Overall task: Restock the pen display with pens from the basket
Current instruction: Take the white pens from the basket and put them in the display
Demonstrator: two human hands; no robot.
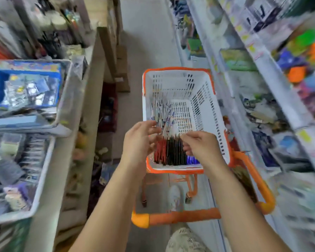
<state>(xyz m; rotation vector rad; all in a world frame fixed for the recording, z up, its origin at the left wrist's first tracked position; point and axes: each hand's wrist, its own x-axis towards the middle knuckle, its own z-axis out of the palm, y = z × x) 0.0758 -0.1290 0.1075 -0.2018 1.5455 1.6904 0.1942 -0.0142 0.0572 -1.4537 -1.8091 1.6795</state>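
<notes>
A white basket (204,91) with an orange rim sits on an orange trolley in the aisle ahead of me. Inside its near end lie rows of red, black and blue pens (171,153). Above the basket I hold a bundle of white pens (162,115) with blue and red markings, fanned out and pointing away from me. My left hand (140,140) grips the bundle from the left, and my right hand (200,144) pinches it from the right. The picture is blurred by motion.
A shelf on the left carries grey trays: one with a blue box (25,84) of small packets, a nearer tray (18,171) of stationery. Stocked white shelves (273,73) line the right. The orange trolley handle (176,217) is near me, and my shoe (175,195) shows below it.
</notes>
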